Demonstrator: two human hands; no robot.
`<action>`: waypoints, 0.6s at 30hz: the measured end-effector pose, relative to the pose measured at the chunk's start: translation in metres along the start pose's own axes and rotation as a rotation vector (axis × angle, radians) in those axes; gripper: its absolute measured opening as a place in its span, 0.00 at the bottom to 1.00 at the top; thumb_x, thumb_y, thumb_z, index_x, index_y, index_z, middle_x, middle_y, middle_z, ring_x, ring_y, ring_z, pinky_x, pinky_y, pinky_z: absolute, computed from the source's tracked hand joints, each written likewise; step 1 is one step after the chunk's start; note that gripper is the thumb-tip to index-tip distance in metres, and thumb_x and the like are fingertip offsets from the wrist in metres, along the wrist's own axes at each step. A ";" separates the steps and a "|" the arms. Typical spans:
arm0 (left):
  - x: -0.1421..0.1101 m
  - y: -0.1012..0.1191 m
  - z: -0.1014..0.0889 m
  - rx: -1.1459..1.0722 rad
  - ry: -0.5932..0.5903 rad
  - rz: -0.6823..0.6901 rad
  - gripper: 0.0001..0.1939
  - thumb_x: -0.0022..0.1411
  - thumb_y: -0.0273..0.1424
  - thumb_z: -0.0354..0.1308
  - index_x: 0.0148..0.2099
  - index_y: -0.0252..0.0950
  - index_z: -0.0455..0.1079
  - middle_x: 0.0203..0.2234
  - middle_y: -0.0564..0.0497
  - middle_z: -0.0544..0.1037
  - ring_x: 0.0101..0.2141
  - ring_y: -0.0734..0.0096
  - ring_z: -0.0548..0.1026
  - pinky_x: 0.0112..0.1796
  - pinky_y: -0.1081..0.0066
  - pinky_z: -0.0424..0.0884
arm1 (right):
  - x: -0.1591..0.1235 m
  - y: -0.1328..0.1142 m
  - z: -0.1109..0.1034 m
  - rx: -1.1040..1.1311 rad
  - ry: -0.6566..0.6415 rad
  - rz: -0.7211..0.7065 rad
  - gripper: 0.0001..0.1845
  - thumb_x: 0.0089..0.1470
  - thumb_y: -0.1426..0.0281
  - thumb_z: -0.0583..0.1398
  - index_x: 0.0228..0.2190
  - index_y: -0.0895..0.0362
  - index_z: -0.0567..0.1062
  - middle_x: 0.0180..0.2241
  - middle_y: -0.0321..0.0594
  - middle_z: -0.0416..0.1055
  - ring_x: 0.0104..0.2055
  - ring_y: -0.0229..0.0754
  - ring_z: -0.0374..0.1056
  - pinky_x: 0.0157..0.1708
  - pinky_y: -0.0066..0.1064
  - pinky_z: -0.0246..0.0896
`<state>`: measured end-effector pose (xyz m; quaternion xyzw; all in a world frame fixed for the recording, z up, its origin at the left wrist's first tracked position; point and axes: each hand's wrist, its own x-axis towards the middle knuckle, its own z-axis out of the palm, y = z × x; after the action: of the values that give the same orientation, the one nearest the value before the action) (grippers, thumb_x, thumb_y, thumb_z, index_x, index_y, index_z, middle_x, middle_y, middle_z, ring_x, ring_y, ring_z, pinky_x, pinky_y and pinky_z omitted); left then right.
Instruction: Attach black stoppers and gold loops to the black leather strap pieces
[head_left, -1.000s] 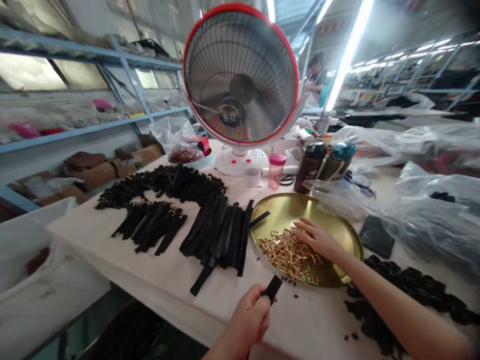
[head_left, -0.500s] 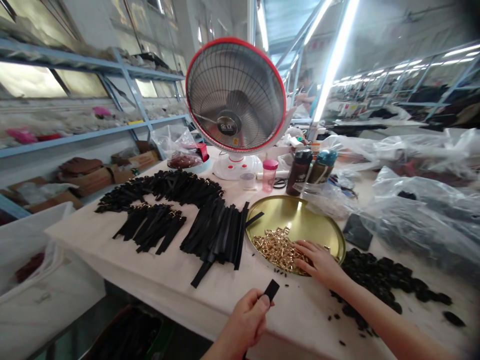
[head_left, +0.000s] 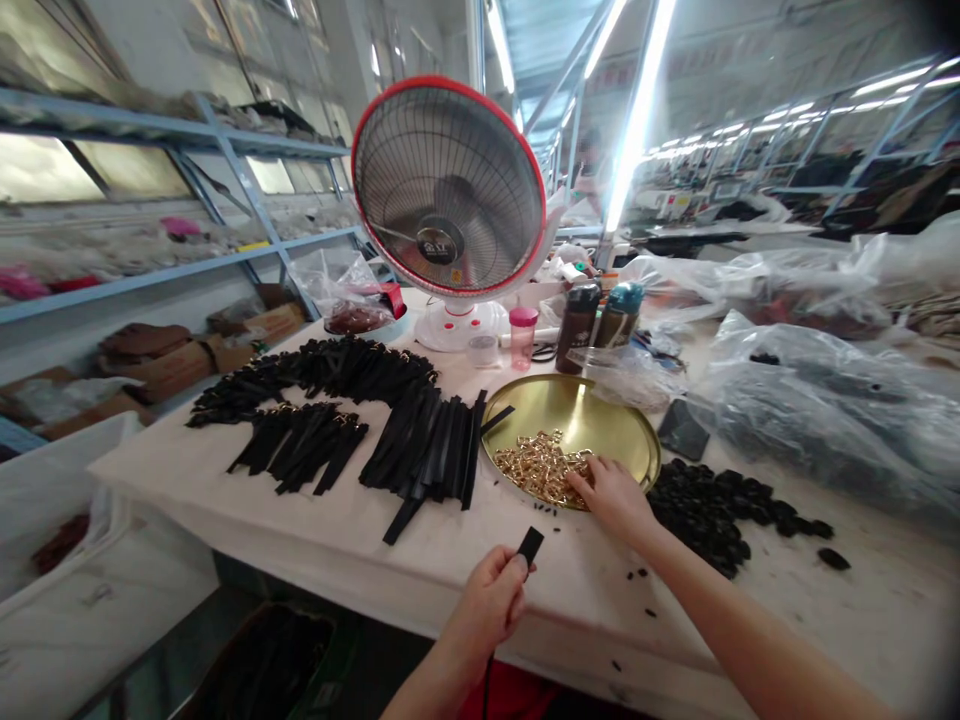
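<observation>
My left hand (head_left: 489, 600) is closed around a black strap (head_left: 529, 546), whose end sticks up above my thumb near the table's front edge. My right hand (head_left: 609, 493) rests on the near rim of a round gold tray (head_left: 600, 420), its fingers curled into a heap of small gold buckles (head_left: 536, 467). Whether a buckle is pinched in those fingers is hidden. To the left of the tray lie rows of black straps (head_left: 431, 450).
A red-rimmed fan-shaped heater (head_left: 448, 190) stands at the back of the white table (head_left: 315, 530). Two bottles (head_left: 596, 315), a pink cup (head_left: 522, 337), plastic bags (head_left: 810, 400) and a pile of small black pieces (head_left: 712, 510) lie around. Shelves (head_left: 150, 260) run along the left.
My right hand slid from the middle of the buckle heap to the tray's near edge and curled its fingers. The view has pulled back and turned; my left hand keeps its hold on the strap.
</observation>
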<state>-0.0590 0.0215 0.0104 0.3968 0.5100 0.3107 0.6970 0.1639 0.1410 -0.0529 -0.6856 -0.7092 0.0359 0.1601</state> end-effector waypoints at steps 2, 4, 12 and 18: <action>-0.002 0.000 0.002 0.012 -0.009 0.015 0.22 0.52 0.50 0.50 0.36 0.34 0.58 0.11 0.64 0.54 0.12 0.86 0.46 0.15 0.77 0.40 | -0.003 -0.009 -0.003 0.018 0.006 -0.011 0.25 0.56 0.56 0.48 0.45 0.62 0.68 0.45 0.55 0.67 0.47 0.53 0.63 0.46 0.41 0.57; -0.005 0.002 0.003 0.018 0.006 0.046 0.22 0.54 0.48 0.49 0.37 0.33 0.59 0.12 0.63 0.55 0.12 0.85 0.48 0.16 0.77 0.42 | -0.008 -0.015 -0.011 0.030 0.000 -0.036 0.24 0.56 0.58 0.50 0.47 0.61 0.67 0.49 0.53 0.65 0.49 0.53 0.62 0.48 0.42 0.55; -0.008 0.008 0.017 0.119 -0.063 0.149 0.16 0.57 0.41 0.47 0.40 0.32 0.59 0.15 0.61 0.60 0.14 0.84 0.54 0.16 0.79 0.49 | -0.073 -0.050 -0.067 0.836 -0.319 -0.032 0.22 0.53 0.53 0.50 0.36 0.58 0.70 0.32 0.42 0.70 0.33 0.43 0.66 0.32 0.34 0.60; -0.008 0.006 0.029 0.285 -0.173 0.159 0.11 0.56 0.32 0.48 0.40 0.32 0.61 0.21 0.56 0.67 0.19 0.82 0.62 0.22 0.78 0.60 | -0.111 -0.066 -0.073 1.199 -0.415 0.226 0.19 0.45 0.54 0.58 0.22 0.57 0.62 0.18 0.30 0.58 0.21 0.32 0.54 0.23 0.27 0.51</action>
<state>-0.0341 0.0113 0.0241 0.5558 0.4539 0.2542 0.6484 0.1215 0.0155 0.0143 -0.5264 -0.5059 0.5744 0.3703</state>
